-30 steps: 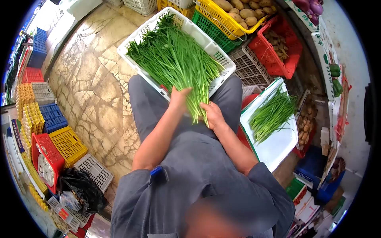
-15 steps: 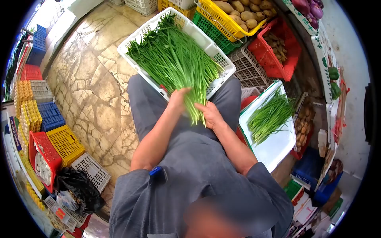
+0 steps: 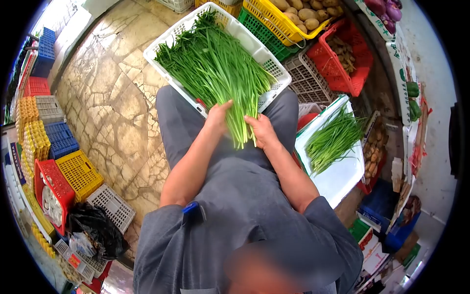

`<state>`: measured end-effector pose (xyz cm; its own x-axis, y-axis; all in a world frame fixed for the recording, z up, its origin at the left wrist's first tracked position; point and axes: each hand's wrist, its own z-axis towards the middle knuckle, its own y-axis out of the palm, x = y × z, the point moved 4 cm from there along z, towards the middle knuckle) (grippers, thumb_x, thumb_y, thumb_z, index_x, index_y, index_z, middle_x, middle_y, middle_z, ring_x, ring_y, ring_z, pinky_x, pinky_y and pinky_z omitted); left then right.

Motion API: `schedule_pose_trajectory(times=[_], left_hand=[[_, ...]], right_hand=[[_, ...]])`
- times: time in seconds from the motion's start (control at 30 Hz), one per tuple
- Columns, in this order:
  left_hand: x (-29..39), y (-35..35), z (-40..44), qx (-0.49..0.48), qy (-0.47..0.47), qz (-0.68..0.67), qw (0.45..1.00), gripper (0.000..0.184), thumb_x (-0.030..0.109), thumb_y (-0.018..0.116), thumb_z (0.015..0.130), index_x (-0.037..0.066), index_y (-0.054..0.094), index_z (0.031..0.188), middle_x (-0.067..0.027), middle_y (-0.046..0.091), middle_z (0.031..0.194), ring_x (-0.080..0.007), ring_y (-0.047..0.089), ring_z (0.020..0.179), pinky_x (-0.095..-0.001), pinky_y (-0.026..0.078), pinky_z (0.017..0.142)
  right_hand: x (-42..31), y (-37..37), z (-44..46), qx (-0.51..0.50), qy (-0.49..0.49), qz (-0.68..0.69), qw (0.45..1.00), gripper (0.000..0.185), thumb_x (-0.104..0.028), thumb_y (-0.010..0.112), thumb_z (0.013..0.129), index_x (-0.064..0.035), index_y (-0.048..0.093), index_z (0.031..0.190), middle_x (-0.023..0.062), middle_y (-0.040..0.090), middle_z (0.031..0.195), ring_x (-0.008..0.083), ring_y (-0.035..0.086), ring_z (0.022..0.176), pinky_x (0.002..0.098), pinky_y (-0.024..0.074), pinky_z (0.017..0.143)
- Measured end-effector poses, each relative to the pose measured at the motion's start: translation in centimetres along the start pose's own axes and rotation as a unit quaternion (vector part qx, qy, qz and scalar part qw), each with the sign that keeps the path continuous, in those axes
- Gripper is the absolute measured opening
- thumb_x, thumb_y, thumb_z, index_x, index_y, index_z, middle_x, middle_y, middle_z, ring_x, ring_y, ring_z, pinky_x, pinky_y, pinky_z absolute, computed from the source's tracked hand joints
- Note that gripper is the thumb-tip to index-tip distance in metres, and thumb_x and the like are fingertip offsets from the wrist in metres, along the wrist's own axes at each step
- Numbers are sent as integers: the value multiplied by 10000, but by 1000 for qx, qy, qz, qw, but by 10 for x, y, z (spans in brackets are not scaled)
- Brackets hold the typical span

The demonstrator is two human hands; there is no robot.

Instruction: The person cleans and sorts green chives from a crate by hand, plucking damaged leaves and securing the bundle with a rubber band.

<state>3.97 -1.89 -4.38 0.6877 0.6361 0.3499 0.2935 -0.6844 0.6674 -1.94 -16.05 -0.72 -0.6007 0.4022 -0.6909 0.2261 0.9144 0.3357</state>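
Note:
A white plastic crate (image 3: 178, 87) rests across the knees, heaped with long garlic chives (image 3: 215, 63). The pale stem ends hang over its near edge above the lap. On the left side of these stems is my left hand (image 3: 218, 117), thumb lying along the top and fingers curled under, partly hidden and a little blurred. My right hand (image 3: 262, 130) closes on the stems from the right, thumb and fingers pinching near their cut ends. Off to the right, a smaller bunch of garlic chives (image 3: 330, 139) lies on a white foam lid (image 3: 342, 183).
Beyond the crate stand a yellow basket (image 3: 274, 22) of potatoes and a red basket (image 3: 360, 73) of ginger-like roots. Stacked crates, a yellow crate (image 3: 81, 171) among them, and a black plastic bag (image 3: 98, 230) line the left. Cracked stone tiles (image 3: 112, 108) cover the floor.
My left hand has shifted slightly left on the stems, and its thumb now shows plainly. My right hand has moved a little up and right. The stem ends are slightly higher and more spread.

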Motion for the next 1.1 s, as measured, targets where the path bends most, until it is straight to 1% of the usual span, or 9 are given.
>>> schedule_pose_trajectory(times=[0.27, 0.3, 0.4, 0.57, 0.7, 0.8, 0.9, 1.0, 1.1], left_hand=[[-3, 8, -5, -13, 12, -7, 1000, 273, 97, 505, 1026, -14, 541, 1272, -170, 650, 1190, -313, 672, 1034, -479, 571, 901], [-3, 12, -6, -12, 24, 11, 1000, 276, 93, 505, 1025, -7, 534, 1281, -165, 648, 1199, -308, 668, 1045, -473, 568, 905], [-2, 20, -10, 8, 56, 43, 997, 287, 86, 508, 1024, 14, 519, 1301, -151, 639, 1222, -285, 656, 1070, -443, 554, 921], [5, 31, -18, -54, 74, 20, 996, 352, 165, 588, 1010, 27, 529, 1328, -119, 645, 1228, -265, 647, 1083, -431, 539, 948], [19, 44, -20, -89, 5, -96, 991, 347, 220, 519, 1028, 24, 519, 1315, -148, 652, 1161, -311, 660, 1000, -484, 547, 898], [37, 40, -12, -121, 16, -102, 987, 391, 259, 602, 984, 19, 593, 1293, -149, 662, 1237, -316, 629, 1134, -492, 497, 1016], [56, 54, -12, -107, 44, -140, 983, 325, 164, 521, 995, -6, 541, 1272, -163, 654, 1167, -325, 659, 1018, -482, 536, 938], [61, 58, -3, -111, 34, -129, 985, 312, 151, 532, 982, -23, 565, 1238, -166, 655, 1171, -317, 657, 1028, -477, 532, 951], [62, 50, 13, -132, 47, -100, 985, 436, 219, 590, 957, 7, 558, 1337, -162, 654, 1262, -329, 630, 1137, -514, 484, 1020]], right_hand=[[11, 16, 1, -14, -44, -8, 999, 260, -66, 636, 953, -9, 601, 1205, 79, 686, 1025, 170, 685, 808, 324, 591, 682], [9, 21, -1, 7, -52, -65, 996, 285, -62, 664, 935, -3, 599, 1207, 73, 682, 1013, 169, 681, 798, 319, 592, 667], [-1, 35, -10, 12, -31, -38, 999, 305, -30, 686, 850, 0, 621, 1147, 66, 663, 957, 136, 638, 728, 307, 535, 619], [-18, 30, -25, -12, -60, -133, 989, 302, 16, 619, 854, 20, 565, 1151, 68, 628, 905, 140, 611, 645, 302, 555, 553], [-41, 31, -62, -31, -44, -241, 969, 333, -16, 632, 869, 10, 533, 1186, 44, 590, 875, 118, 585, 645, 292, 548, 565], [-54, 12, -82, -17, -51, -310, 949, 444, -102, 667, 856, 10, 540, 1266, 82, 662, 924, 142, 638, 674, 296, 532, 582], [-61, -3, -93, 2, -66, -348, 935, 458, -99, 664, 854, 13, 536, 1279, 87, 666, 905, 152, 639, 666, 305, 534, 601], [-67, -12, -104, 24, -83, -378, 922, 450, -100, 660, 855, 16, 539, 1273, 100, 669, 875, 165, 641, 663, 320, 535, 621], [-61, -26, -108, 35, -99, -384, 917, 439, -108, 664, 857, 21, 544, 1259, 109, 668, 846, 172, 642, 656, 326, 529, 624]])
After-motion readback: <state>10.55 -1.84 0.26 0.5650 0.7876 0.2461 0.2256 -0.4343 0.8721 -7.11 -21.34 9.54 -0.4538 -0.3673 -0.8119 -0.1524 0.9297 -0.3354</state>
